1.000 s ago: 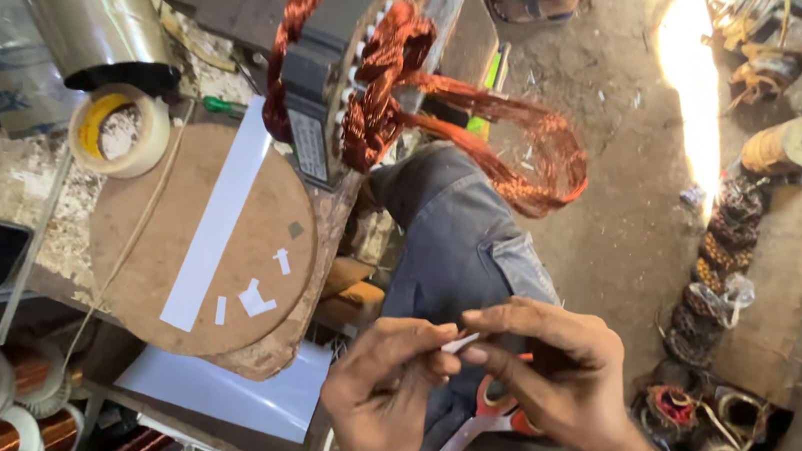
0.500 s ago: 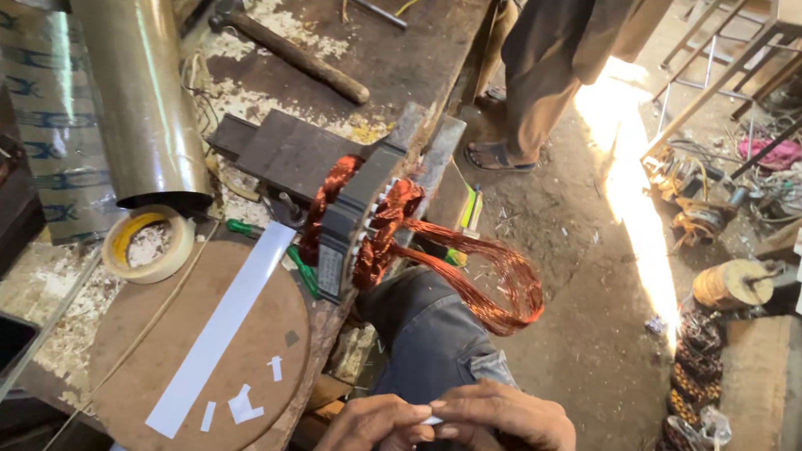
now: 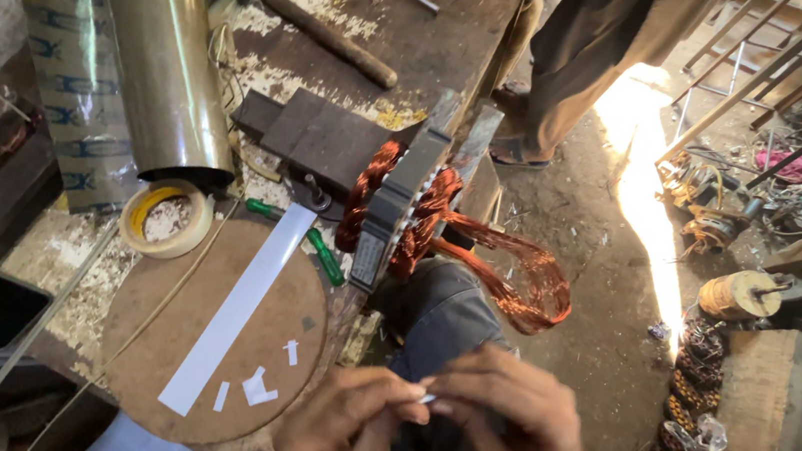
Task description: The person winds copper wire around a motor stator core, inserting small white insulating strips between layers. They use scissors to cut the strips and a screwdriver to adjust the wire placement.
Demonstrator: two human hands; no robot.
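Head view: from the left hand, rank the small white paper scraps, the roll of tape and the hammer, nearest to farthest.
From the left hand:
1. Small white paper scraps, just left of it on the round wooden board.
2. Roll of tape, farther up and left, beside the metal tube.
3. Hammer, at the bench's far end.

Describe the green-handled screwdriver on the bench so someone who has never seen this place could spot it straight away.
Start at the round brown board on the workbench, with a long white strip lying across it. At the strip's upper end, beside the copper-wound stator, lies the green-handled screwdriver. It is the only bright green thing there; the nearby hammer has a wooden handle.
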